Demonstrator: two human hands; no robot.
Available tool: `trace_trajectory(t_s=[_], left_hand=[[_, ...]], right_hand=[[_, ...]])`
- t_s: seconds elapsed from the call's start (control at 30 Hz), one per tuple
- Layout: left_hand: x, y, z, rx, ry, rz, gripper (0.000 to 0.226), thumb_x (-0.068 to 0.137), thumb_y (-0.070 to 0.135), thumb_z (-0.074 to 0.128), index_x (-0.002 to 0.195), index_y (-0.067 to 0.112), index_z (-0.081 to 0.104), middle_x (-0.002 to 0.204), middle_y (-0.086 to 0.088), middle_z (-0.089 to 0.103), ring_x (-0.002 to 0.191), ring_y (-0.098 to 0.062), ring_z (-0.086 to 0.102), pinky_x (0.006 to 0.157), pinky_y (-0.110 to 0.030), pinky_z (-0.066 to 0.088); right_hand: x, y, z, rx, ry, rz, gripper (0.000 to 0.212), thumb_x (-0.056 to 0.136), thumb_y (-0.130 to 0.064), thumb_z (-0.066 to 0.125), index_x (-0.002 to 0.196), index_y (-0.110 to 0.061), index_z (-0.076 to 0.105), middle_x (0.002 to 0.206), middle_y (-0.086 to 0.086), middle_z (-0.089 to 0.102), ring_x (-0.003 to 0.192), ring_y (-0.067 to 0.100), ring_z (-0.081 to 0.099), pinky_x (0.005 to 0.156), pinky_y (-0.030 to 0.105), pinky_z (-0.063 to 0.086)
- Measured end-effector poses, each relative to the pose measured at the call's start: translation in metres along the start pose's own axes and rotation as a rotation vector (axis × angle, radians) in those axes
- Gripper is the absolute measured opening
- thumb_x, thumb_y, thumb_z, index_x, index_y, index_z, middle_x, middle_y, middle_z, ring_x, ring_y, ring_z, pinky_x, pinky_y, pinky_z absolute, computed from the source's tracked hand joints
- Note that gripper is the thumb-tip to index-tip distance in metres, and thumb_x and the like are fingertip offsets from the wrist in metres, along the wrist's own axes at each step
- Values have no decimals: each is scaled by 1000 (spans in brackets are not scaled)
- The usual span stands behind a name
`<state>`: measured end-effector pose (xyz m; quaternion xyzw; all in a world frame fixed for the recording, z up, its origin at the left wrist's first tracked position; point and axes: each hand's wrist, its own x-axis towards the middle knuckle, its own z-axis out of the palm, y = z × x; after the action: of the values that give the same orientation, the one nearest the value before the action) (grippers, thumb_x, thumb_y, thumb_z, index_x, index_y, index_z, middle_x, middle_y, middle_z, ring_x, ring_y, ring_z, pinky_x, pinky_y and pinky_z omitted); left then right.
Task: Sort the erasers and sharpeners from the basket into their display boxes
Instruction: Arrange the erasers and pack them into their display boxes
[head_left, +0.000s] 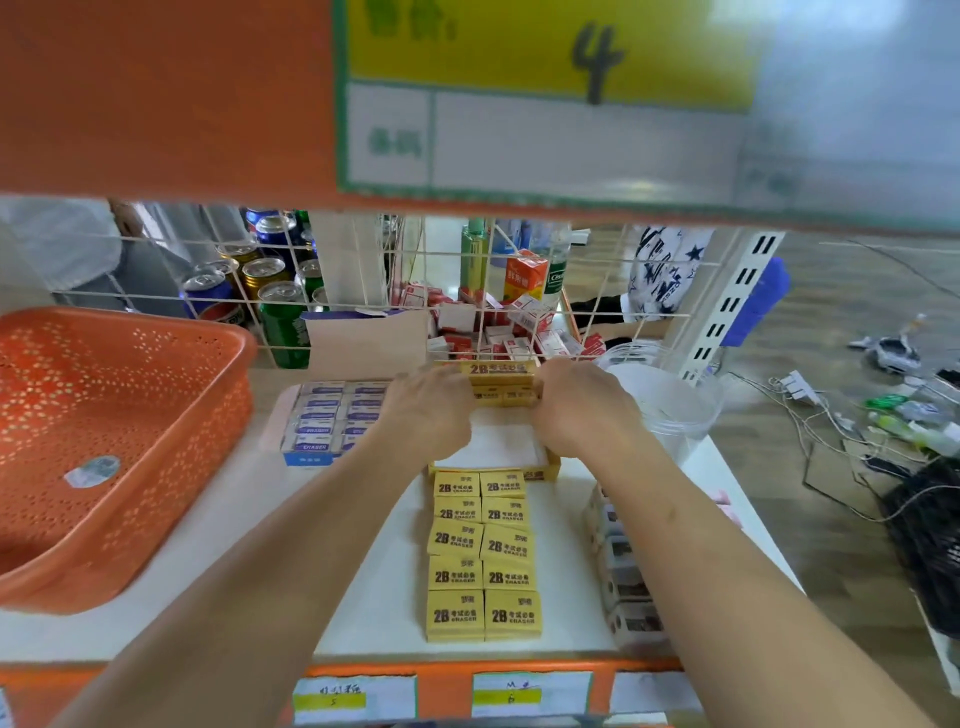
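Both my hands reach to the back of a yellow display box (545, 467) on the white shelf. My left hand (428, 410) and my right hand (582, 410) grip a stack of yellow 2B erasers (501, 384) from either side, over the box's far end. The near part of the box shows a bare white floor. In front of it several yellow 2B erasers (483, 556) lie in two neat columns. A blue display box (327, 421) filled with white-blue erasers stands to the left. The orange perforated basket (104, 415) sits far left, holding only a sticker.
A row of small grey boxed items (623, 577) runs along the right shelf edge. A clear plastic jar (670, 400) stands behind my right hand. A wire grid (363, 291) backs the shelf, with cans and red-white boxes beyond. An orange shelf with a price sign hangs overhead.
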<state>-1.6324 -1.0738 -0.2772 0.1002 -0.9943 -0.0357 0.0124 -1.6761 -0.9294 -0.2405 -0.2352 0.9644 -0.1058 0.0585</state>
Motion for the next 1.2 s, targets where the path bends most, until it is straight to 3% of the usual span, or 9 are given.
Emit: trace_trajectory(t_s=[0.13,0.2,0.3,0.5,0.63,0.7,0.87,1.0,1.2], left_hand=[[-9,-4,-8,-84,15,19,21,89,24,57,107,19,68,112,2,63,96,-16,58,82,-29,47],[-20,-3,-15,-148,7,60,19,90,27,58,103,20,71,109,4,63,94,-14,59,86,-28,49],[-45,-4,-30,-309,-1,120,16,91,29,59,92,22,73,95,11,65,81,-6,60,70,-16,46],[-85,-10,-33,-481,-382,82,23,77,43,75,95,31,68,82,14,64,77,-2,62,68,-23,48],[-92,-7,-23,-463,-414,64,24,74,36,79,89,29,62,82,12,61,77,-11,62,70,-32,52],[-94,-6,-21,-486,-397,37,21,75,35,79,86,27,62,79,12,64,78,-16,65,69,-35,54],[-96,-5,-24,-446,-277,16,18,75,39,76,80,33,60,79,16,60,71,-3,60,62,-26,52],[-92,-2,-33,-389,-131,12,17,79,41,72,84,30,61,82,16,58,77,-3,58,66,-26,51],[-64,5,-37,-310,119,-6,22,86,39,65,101,22,64,101,7,60,87,-10,58,76,-30,52]], right_hand=[[-5,3,-8,85,-170,-157,14,89,-18,61,103,-17,63,102,2,62,91,21,58,76,31,47],[-14,2,-10,121,-296,-240,13,87,-22,67,99,-16,68,92,-2,63,87,16,59,74,27,47],[-27,1,-9,171,-396,-312,10,83,-28,71,85,-18,71,76,-9,62,73,11,58,64,23,45],[-48,-2,-12,66,-520,-287,26,70,-41,81,87,-27,66,83,-10,61,79,10,58,70,29,48],[-52,-6,-11,-2,-523,-316,22,73,-34,79,72,-29,58,82,-8,61,75,11,57,59,26,40],[-53,-6,-11,4,-507,-308,20,74,-31,77,73,-27,58,82,-6,62,72,11,57,57,25,39],[-63,-5,-9,14,-472,-325,23,73,-25,75,76,-24,52,80,-7,57,65,9,51,53,24,36],[-61,1,-12,150,-428,-333,21,76,-24,75,79,-27,54,82,-9,56,70,10,53,60,27,43],[-34,11,-13,218,-151,-282,14,89,-30,65,91,-22,54,84,-8,55,73,7,52,59,21,41]])
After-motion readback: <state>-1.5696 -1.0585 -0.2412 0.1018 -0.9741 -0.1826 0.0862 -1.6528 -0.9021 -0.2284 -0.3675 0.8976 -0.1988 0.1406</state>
